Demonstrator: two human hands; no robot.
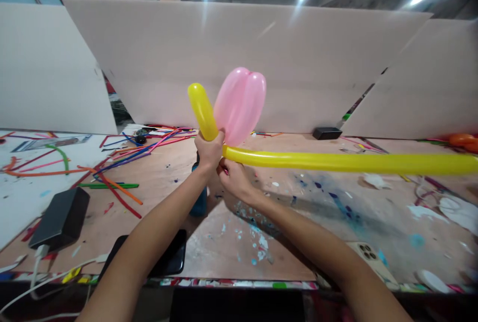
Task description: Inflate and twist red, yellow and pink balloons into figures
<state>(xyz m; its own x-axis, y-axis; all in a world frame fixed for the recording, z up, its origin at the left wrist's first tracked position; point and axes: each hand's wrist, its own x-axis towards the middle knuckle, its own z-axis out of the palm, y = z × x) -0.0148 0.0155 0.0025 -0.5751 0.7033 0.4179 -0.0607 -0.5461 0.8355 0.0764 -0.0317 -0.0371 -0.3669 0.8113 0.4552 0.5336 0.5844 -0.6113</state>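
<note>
A long yellow balloon [321, 161] stretches from my hands to the right edge of the view, and a short yellow part of it or of another balloon stands up above my left hand [209, 150]. The fingers of that hand are wrapped round the base of this upright part. Just behind rises a pink balloon shape [241, 105] with rounded lobes, its lower end at my hands. My right hand [233, 176] is closed just below the near end of the long yellow balloon; what its fingertips pinch is hidden.
A blue bottle [199, 202] stands below my left hand. Uninflated balloons [123, 182], a black box [61, 217] and a dark phone [175, 252] lie left. Another phone [373, 257] is front right. White boards [291, 73] stand behind the table.
</note>
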